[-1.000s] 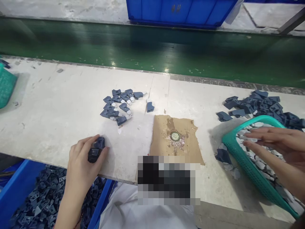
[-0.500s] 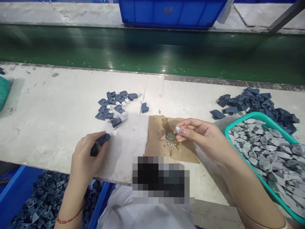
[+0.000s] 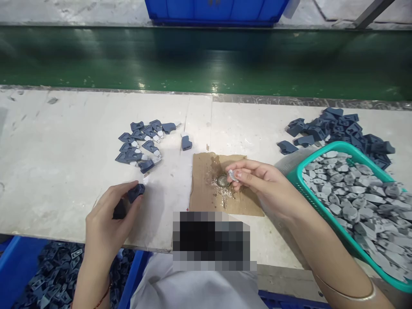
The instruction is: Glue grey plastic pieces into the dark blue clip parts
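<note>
My left hand grips a dark blue-grey plastic part between thumb and fingers, above the white table; something black shows inside the curled hand, too hidden to name. A small light-grey plastic piece is pinched in the fingertips of my right hand. Just beneath those fingertips lies a small round metallic-looking disc on a piece of brown cardboard with wet, shiny spots around it. Left of the cardboard, several dark parts with light tips lie in a group, with one such part apart from them.
A teal basket full of light-grey pieces stands at the right. Behind it is a pile of dark parts. A green conveyor belt runs across the back, below a blue crate. A blue bin of dark parts sits lower left.
The whole view has shifted slightly. My right hand has turned the light-grey piece a little near the disc, and my left hand's grip on the dark part has opened slightly wider.
</note>
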`<control>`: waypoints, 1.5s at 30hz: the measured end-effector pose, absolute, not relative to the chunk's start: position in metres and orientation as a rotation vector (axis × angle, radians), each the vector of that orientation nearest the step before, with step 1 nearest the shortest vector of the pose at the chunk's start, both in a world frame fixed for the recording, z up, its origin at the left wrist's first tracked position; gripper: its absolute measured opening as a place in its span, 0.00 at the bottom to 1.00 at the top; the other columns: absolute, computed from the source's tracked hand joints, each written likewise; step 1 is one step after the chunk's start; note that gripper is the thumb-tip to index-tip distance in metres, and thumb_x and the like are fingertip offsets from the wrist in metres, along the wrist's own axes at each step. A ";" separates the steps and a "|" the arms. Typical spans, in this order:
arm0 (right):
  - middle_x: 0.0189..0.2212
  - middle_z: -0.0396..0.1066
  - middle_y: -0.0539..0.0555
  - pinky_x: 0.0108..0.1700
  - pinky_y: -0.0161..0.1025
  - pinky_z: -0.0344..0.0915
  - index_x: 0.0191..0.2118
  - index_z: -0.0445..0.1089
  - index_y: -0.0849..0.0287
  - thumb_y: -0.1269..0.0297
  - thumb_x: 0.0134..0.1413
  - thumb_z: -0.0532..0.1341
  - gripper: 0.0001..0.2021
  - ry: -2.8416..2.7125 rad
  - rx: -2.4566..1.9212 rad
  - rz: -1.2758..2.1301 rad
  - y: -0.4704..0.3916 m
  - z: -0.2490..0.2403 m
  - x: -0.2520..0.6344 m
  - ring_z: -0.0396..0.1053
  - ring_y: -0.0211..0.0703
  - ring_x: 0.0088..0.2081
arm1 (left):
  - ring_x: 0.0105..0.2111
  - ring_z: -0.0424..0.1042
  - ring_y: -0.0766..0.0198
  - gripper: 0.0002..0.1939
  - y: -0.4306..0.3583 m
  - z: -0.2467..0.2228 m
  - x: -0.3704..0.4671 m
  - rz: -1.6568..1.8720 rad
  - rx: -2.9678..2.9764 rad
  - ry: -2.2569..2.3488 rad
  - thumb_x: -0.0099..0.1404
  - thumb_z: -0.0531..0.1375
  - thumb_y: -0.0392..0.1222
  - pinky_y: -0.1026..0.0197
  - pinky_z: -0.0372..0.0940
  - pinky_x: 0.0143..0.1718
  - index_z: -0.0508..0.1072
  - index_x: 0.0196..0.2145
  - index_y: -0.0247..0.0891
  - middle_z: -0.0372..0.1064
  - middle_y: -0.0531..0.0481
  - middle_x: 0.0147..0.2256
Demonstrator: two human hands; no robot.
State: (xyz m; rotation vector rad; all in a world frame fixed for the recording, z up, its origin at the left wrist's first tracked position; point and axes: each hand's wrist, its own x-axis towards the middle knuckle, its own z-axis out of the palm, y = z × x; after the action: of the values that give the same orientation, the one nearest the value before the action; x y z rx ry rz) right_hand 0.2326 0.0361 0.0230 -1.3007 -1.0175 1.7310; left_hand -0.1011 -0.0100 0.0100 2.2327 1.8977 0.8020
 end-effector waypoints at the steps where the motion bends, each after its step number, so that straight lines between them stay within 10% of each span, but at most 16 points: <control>1: 0.33 0.79 0.52 0.37 0.34 0.70 0.40 0.80 0.56 0.55 0.54 0.72 0.12 -1.001 -1.294 1.733 0.036 0.023 0.232 0.72 0.35 0.32 | 0.39 0.77 0.58 0.12 -0.011 0.011 -0.100 0.828 2.223 1.858 0.70 0.62 0.43 0.57 0.71 0.43 0.76 0.50 0.40 0.78 0.46 0.44; 24: 0.40 0.81 0.56 0.45 0.49 0.75 0.38 0.79 0.53 0.66 0.63 0.63 0.05 -1.922 -1.355 0.800 0.031 0.019 0.231 0.78 0.51 0.43 | 0.39 0.75 0.62 0.09 -0.016 0.018 -0.015 0.894 1.146 1.196 0.68 0.65 0.39 0.61 0.73 0.42 0.77 0.46 0.42 0.76 0.45 0.47; 45: 0.39 0.80 0.56 0.43 0.46 0.73 0.37 0.76 0.55 0.67 0.65 0.62 0.06 -1.963 -1.364 0.746 0.031 0.018 0.231 0.77 0.49 0.42 | 0.42 0.76 0.59 0.13 -0.007 0.011 0.003 0.835 1.369 1.187 0.70 0.62 0.41 0.63 0.74 0.36 0.79 0.51 0.45 0.75 0.45 0.48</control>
State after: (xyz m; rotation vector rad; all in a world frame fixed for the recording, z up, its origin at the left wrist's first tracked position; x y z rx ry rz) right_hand 0.2310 0.0305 0.0182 -1.3640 -1.9627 0.7465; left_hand 0.0029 -0.0069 0.0110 1.3688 1.1870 0.8346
